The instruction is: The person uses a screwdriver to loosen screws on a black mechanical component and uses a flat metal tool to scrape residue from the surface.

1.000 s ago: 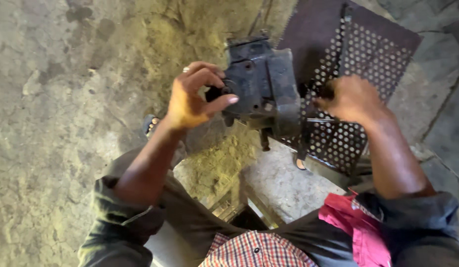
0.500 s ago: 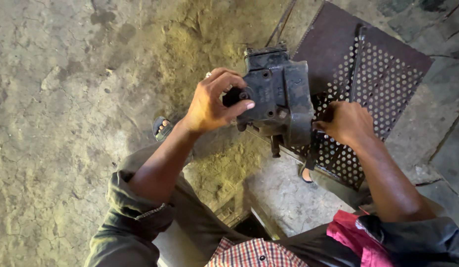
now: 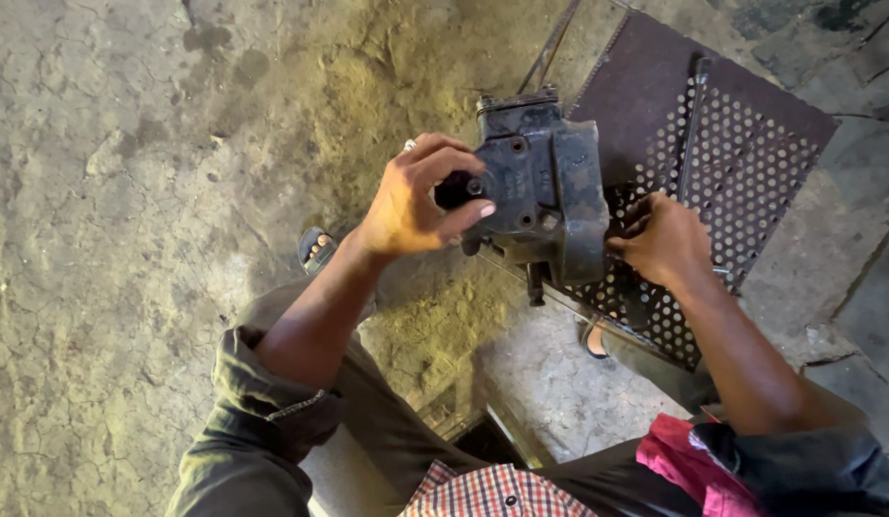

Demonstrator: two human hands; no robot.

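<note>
Cracked concrete floor [image 3: 110, 239], perforated metal sheet [image 3: 751, 182] beneath hands.

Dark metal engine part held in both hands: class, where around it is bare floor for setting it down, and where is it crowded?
Free: the cracked concrete floor left of the left hand, and the slab between the knees. Crowded: the right side, where the perforated rusty metal sheet lies behind the dark metal engine part and right hand.
</note>
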